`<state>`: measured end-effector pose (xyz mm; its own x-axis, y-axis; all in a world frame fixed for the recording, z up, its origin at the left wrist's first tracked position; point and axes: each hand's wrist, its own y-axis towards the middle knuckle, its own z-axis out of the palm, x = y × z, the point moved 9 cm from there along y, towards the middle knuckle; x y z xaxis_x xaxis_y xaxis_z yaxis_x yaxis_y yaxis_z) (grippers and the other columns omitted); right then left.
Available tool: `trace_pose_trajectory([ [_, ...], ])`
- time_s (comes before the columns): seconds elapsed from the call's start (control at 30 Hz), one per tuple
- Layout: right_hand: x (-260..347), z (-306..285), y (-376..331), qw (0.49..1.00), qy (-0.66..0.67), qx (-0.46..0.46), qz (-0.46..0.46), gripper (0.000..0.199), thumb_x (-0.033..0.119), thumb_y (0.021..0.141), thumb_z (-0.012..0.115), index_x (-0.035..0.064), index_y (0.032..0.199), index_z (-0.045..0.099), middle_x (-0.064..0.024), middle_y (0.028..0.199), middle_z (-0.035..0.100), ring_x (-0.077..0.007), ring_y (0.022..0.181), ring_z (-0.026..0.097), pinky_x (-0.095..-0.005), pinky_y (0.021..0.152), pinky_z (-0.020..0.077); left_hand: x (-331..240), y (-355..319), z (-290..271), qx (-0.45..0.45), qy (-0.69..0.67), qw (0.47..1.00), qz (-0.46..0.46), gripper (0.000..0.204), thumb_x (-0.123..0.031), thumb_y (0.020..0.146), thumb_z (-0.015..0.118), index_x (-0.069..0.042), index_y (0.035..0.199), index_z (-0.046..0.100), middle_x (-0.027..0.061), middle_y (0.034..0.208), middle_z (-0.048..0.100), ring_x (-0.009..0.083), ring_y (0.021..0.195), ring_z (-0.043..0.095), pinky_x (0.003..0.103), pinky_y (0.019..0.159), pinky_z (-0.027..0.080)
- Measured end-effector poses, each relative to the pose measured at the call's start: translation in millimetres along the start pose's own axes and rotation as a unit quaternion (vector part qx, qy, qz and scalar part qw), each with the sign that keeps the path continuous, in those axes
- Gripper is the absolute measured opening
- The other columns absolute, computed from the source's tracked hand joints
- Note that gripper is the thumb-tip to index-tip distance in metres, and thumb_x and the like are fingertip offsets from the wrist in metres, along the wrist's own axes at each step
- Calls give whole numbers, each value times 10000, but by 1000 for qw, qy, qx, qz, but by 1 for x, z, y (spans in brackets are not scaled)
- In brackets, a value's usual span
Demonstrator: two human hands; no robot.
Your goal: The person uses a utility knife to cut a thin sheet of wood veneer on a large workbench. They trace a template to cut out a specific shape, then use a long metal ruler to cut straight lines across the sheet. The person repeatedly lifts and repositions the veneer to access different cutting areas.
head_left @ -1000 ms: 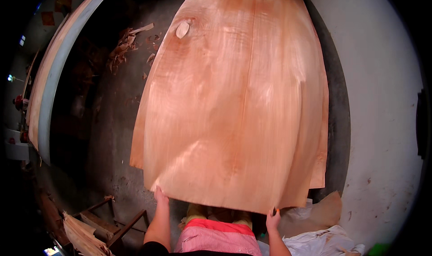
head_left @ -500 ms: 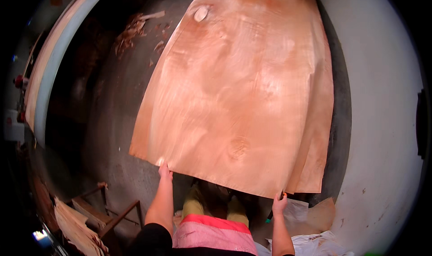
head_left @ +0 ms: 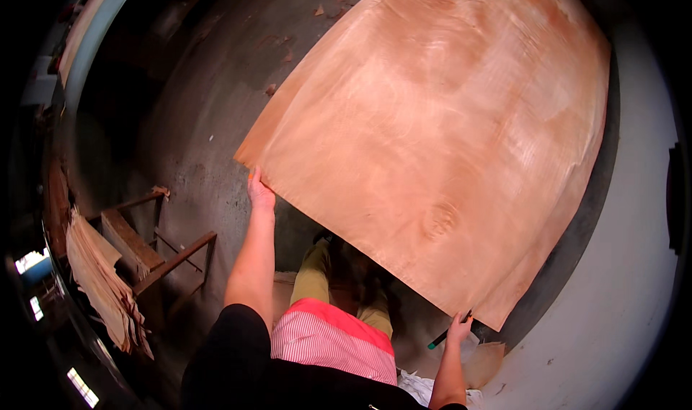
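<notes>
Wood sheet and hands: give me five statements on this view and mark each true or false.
1. The left hand holds the near edge of the sheet. True.
2. The right hand hangs free, holding nothing. False: it holds the sheet's near edge and a dark stick with a green end.
3. Small scraps lie on the floor to the left of the sheet. True.
4. The brown frame stands on the person's right. False: it is on the left.
5. The left sleeve is white. False: it is black.
</notes>
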<state>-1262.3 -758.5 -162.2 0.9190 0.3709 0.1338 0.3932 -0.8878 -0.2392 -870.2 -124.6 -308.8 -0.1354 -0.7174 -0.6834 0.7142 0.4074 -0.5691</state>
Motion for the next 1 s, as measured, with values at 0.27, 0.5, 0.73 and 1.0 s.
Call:
trace_pose_trajectory([
  [0.27, -25, -8, 10, 996, -89, -23, -11, 452, 335, 752, 564, 0, 1043, 476, -194, 894, 590, -346, 830, 564, -394, 695, 441, 2, -10, -7, 35, -116, 991, -63, 345, -85, 797, 524, -79, 1130, 433, 51, 1093, 502, 197, 1049, 451, 356, 897, 359],
  [0.5, -6, -22, 9, 986, -167, 7, 7, 511, 363, 749, 547, -6, 1092, 455, -207, 932, 575, -353, 846, 556, -417, 708, 431, -16, 31, -37, -22, -72, 996, 41, 263, -88, 778, 558, -58, 1025, 473, 50, 1014, 529, 189, 968, 495, 339, 853, 386],
  [0.73, 11, 2, -3, 992, -120, 29, 5, 537, 363, 753, 537, -26, 1110, 437, -216, 1011, 545, -351, 896, 541, -408, 751, 423, 26, 15, -68, -196, 131, 971, -47, 134, -147, 788, 588, -52, 837, 506, 12, 773, 551, 111, 673, 538, 240, 593, 438],
  [1.0, 41, 5, -22, 995, -78, 55, 41, 529, 340, 758, 536, -58, 1096, 450, -234, 958, 561, -343, 862, 556, -406, 712, 433, 21, 51, -82, -218, 210, 950, -80, 206, -180, 776, 599, -38, 900, 515, 38, 806, 565, 153, 702, 563, 295, 573, 460],
])
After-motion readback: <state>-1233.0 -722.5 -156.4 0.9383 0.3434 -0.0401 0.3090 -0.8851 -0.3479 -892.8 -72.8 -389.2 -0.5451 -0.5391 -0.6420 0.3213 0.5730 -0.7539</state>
